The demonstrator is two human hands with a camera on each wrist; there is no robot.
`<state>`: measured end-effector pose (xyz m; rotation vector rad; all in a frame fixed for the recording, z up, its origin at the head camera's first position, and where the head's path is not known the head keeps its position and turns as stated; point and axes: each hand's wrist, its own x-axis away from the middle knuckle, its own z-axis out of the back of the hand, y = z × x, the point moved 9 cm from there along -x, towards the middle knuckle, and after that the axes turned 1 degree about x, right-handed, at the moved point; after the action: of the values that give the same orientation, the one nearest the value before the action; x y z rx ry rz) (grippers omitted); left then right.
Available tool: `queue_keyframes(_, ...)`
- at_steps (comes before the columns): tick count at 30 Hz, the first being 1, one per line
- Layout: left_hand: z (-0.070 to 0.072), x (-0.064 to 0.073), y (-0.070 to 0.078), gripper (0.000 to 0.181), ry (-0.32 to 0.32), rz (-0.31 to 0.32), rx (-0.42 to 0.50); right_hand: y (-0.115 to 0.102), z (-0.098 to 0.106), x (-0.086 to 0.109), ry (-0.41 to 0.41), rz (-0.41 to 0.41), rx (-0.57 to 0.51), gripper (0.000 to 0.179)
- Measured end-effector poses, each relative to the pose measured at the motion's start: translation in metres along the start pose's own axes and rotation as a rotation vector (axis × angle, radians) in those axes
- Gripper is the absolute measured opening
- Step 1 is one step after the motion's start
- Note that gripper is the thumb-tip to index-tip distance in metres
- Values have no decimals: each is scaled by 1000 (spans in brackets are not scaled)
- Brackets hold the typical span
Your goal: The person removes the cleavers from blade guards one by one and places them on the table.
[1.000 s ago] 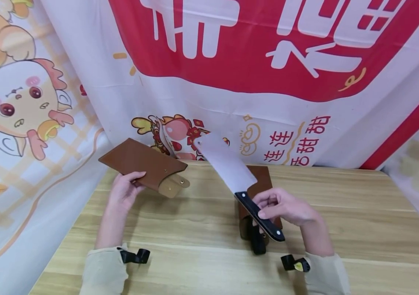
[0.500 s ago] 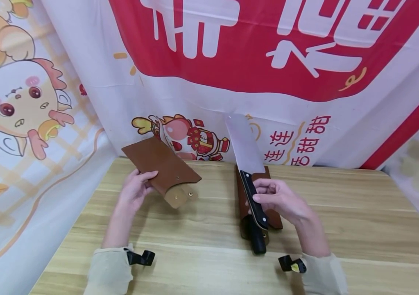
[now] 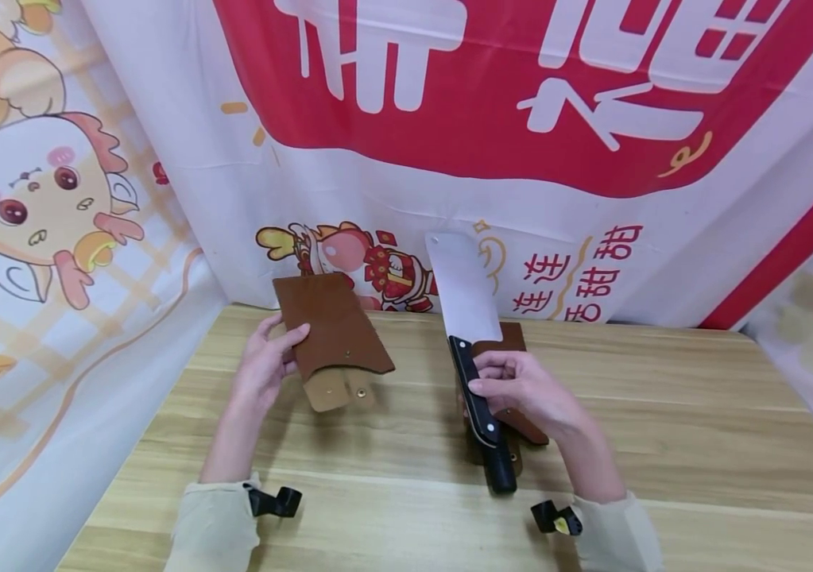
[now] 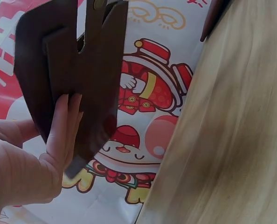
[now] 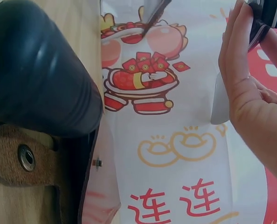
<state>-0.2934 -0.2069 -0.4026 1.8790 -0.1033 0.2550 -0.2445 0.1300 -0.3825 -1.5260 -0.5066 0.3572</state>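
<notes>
My left hand (image 3: 263, 361) grips a brown leather knife sheath (image 3: 327, 322) by its left edge, thumb on the front face, raised above the table. Its two tan snap flaps hang loose at the lower end. In the left wrist view my fingers lie along the back of the sheath. My right hand (image 3: 520, 393) pinches a cleaver (image 3: 465, 286) by its riveted black handle, blade pointing up and away, bare. Beneath it on the table lies a second brown sheath (image 3: 513, 334), with a black knife handle (image 3: 501, 470) sticking out of its near end.
The wood-grain table (image 3: 406, 516) meets a printed cloth (image 3: 406, 183) hanging along its back edge. Another printed cloth (image 3: 34, 381) borders the left side. A metal snap (image 5: 26, 157) on the lying sheath shows close in the right wrist view.
The sheath in my left hand has moved right and turned, its flapped end now facing me. The cleaver has swung more upright, moved right, then slightly back left and nearer.
</notes>
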Motion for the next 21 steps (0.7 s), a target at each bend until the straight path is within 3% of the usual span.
queue_keyframes(7, -8, 3, 0, 20, -55, 10, -91, 5, -3, -4, 37, -39, 55, 21)
queue_keyframes(14, -17, 6, 1, 20, -125, 20, -91, 8, -7, -5, 43, -47, 25, 19)
queue_keyframes(21, -23, 5, -7, 14, -198, 37, -188, 12, -13, -8, 57, -68, -8, 28)
